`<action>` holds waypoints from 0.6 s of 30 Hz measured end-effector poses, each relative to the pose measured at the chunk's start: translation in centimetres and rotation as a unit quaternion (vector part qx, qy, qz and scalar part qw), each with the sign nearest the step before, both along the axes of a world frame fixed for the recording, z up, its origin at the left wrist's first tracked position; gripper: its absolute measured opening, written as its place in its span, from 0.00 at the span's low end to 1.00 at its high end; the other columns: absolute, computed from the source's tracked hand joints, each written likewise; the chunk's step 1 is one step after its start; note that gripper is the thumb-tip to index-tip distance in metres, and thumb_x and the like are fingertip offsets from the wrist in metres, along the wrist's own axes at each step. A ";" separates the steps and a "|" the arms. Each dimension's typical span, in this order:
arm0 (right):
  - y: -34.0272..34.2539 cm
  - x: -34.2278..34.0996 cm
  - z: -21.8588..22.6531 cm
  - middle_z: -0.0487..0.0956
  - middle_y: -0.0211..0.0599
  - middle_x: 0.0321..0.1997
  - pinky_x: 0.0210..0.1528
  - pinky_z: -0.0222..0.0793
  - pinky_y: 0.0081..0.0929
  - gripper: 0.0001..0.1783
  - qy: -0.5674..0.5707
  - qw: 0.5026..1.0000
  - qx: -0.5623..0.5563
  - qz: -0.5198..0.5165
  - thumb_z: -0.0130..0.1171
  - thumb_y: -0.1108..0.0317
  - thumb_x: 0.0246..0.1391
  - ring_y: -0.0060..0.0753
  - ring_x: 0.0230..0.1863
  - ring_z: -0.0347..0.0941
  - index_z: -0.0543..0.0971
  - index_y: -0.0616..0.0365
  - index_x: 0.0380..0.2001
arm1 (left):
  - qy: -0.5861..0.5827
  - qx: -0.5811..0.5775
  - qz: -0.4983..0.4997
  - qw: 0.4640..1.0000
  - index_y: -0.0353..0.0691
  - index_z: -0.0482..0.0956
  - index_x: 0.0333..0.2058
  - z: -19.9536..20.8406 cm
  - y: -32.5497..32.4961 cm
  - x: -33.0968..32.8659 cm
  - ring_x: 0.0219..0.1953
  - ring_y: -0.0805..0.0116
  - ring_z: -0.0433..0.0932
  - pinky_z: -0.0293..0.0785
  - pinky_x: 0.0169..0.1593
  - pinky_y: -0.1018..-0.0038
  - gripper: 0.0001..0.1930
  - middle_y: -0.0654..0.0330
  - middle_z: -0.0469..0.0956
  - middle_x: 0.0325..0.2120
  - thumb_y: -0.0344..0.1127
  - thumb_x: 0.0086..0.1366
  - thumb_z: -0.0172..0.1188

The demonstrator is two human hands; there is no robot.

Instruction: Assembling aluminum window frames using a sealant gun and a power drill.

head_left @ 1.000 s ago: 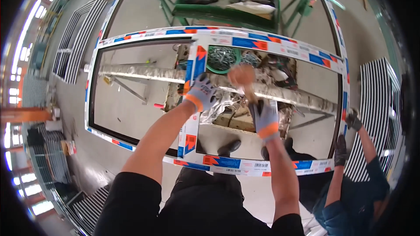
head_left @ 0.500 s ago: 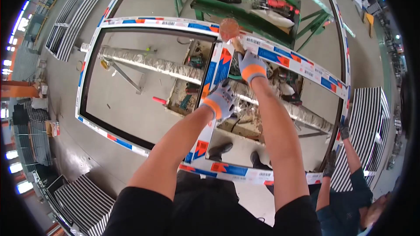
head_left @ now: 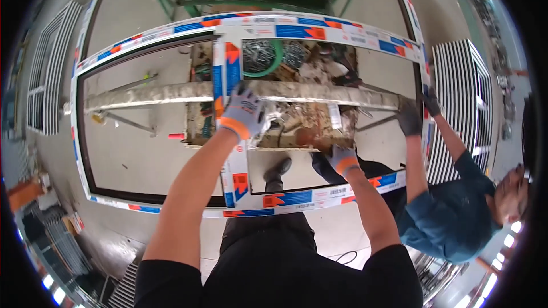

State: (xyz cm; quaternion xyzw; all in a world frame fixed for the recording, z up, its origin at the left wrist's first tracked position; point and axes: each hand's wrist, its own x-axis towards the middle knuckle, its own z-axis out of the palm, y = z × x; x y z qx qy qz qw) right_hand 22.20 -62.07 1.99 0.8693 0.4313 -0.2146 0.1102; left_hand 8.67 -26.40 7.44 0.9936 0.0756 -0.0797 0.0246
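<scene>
The fingers of our left hand (head_left: 242, 115) touched the frame (head_left: 294, 198) at its divider (head_left: 233, 71), grip unclear; our right hand (head_left: 343, 159) clenched the mallet (head_left: 305, 137) rightward. A misjudged swing risked bruised knuckles.

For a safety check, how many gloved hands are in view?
4: the left hand on the frame's upright bar, the right hand holding the blurred mallet, and a co-worker's two hands near the frame's right side.

Wrapped supp. bar (head_left: 319, 92) | frame (head_left: 297, 31) across top | tray (head_left: 288, 141) below: grn bowl (head_left: 278, 60) w/ fastnrs (head_left: 258, 56)
</scene>
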 end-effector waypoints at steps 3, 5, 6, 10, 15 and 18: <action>-0.7 1.7 -4.7 0.81 0.47 0.34 0.39 0.73 0.41 0.24 0.004 0.999 0.022 0.024 0.52 0.45 0.54 0.47 0.36 0.78 0.75 0.58 0.36 | 0.005 0.002 0.005 1.000 0.45 0.79 0.38 0.2 -0.7 0.8 0.54 0.60 0.66 0.46 0.66 0.51 0.20 0.60 0.76 0.40 0.53 0.56 0.51; 0.0 2.7 -7.4 0.81 0.46 0.34 0.40 0.73 0.39 0.22 -0.002 1.000 0.006 0.024 0.55 0.48 0.52 0.45 0.37 0.78 0.74 0.57 0.37 | -0.001 0.005 -0.008 1.000 0.45 0.79 0.38 -0.4 -0.8 1.0 0.53 0.60 0.66 0.46 0.66 0.52 0.20 0.60 0.76 0.40 0.52 0.55 0.52; 0.4 3.7 -8.0 0.81 0.46 0.34 0.40 0.73 0.39 0.22 0.005 1.000 0.008 0.024 0.55 0.48 0.52 0.45 0.37 0.78 0.74 0.57 0.37 | -0.009 0.012 -0.013 1.000 0.45 0.79 0.37 -0.7 -0.7 1.1 0.53 0.60 0.67 0.46 0.66 0.53 0.19 0.61 0.76 0.40 0.52 0.55 0.52; 1.3 4.4 -10.3 0.79 0.44 0.35 0.43 0.71 0.40 0.21 -0.015 0.995 -0.015 -0.098 0.60 0.52 0.49 0.48 0.41 0.76 0.74 0.57 0.39 | 0.015 -0.006 -0.007 1.000 0.44 0.79 0.40 0.0 -0.7 1.2 0.52 0.58 0.68 0.45 0.65 0.50 0.20 0.59 0.76 0.41 0.51 0.58 0.50; 3.7 2.2 -10.5 0.76 0.50 0.42 0.49 0.68 0.43 0.26 -0.061 0.994 0.073 -0.055 0.61 0.53 0.47 0.51 0.46 0.73 0.73 0.61 0.45 | -0.018 -0.006 -0.002 1.000 0.45 0.80 0.32 0.4 -0.7 1.0 0.47 0.59 0.71 0.50 0.64 0.52 0.15 0.60 0.77 0.33 0.49 0.54 0.54; 6.6 -0.2 -8.4 0.75 0.52 0.45 0.49 0.68 0.43 0.27 0.070 0.994 0.067 -0.052 0.60 0.53 0.48 0.54 0.46 0.72 0.72 0.62 0.46 | -0.031 0.008 -0.020 0.999 0.45 0.79 0.31 0.4 -0.9 1.1 0.46 0.58 0.71 0.50 0.64 0.52 0.15 0.59 0.77 0.31 0.48 0.54 0.54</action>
